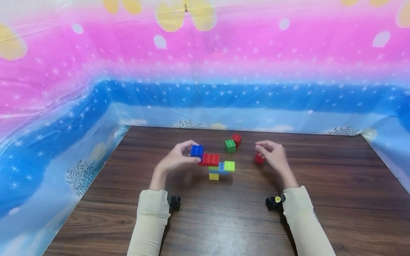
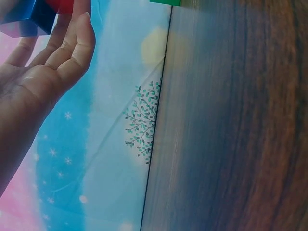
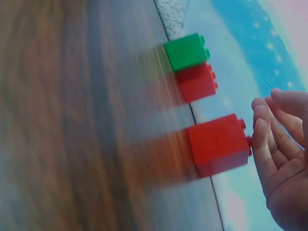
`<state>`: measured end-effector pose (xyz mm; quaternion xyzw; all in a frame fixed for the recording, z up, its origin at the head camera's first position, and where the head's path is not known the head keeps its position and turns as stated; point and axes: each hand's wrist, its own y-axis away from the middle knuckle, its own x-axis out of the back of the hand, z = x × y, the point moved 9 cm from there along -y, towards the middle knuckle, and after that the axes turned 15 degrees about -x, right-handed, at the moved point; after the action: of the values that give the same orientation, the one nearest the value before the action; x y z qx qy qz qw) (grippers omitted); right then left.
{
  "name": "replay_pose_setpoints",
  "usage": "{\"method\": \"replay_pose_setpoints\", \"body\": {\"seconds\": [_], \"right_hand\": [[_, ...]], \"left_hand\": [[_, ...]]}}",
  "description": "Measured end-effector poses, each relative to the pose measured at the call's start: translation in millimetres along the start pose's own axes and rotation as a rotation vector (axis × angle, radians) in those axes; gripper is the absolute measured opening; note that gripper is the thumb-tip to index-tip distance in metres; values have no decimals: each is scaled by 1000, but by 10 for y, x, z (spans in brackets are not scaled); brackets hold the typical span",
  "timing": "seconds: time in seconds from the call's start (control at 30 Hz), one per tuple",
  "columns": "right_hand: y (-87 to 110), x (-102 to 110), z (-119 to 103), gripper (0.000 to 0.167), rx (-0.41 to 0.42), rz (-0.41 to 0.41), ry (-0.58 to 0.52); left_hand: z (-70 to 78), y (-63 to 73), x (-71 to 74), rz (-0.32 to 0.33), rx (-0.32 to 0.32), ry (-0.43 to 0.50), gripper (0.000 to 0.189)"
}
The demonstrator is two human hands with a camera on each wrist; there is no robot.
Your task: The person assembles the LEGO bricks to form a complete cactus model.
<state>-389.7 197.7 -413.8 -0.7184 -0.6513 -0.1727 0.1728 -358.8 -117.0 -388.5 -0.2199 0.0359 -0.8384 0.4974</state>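
Observation:
In the head view my left hand (image 1: 175,159) pinches a square blue brick (image 1: 196,152) between thumb and fingers. This brick sits at the left end of a long red brick (image 1: 211,160), the top of a joined stack. Below it come a light blue brick (image 1: 221,166) and a lime brick (image 1: 229,166) on the right side, with a yellow brick (image 1: 214,176) at the bottom. My right hand (image 1: 274,155) hovers with loosely bent fingers and nothing in them. A loose red brick (image 3: 219,144) stands on the table just beneath those fingertips.
Farther back on the wooden table (image 1: 217,220) stand a green brick (image 1: 230,146) and another red brick (image 1: 237,139), close together. A patterned pink and blue cloth (image 1: 208,92) rises along the table's back and left edges.

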Motion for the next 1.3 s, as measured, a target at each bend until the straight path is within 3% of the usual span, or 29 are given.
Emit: {"method": "replay_pose_setpoints", "body": {"seconds": [0.33, 0.63, 0.83, 1.0, 1.3], "right_hand": [[-74, 141, 209, 38, -40, 14, -28], [-75, -25, 440, 63, -161, -250, 73], [-40, -43, 517, 69, -183, -323, 57], [-49, -79, 522, 70, -169, -331, 82], [-75, -77, 545, 55, -178, -243, 99]], "left_hand": [[18, 9, -1, 7, 7, -6, 35], [23, -2, -2, 17, 10, 5, 36], [14, -12, -13, 17, 1, -7, 36], [23, -20, -15, 27, 0, -3, 36], [24, -31, -72, 14, 4, 0, 38]]}}
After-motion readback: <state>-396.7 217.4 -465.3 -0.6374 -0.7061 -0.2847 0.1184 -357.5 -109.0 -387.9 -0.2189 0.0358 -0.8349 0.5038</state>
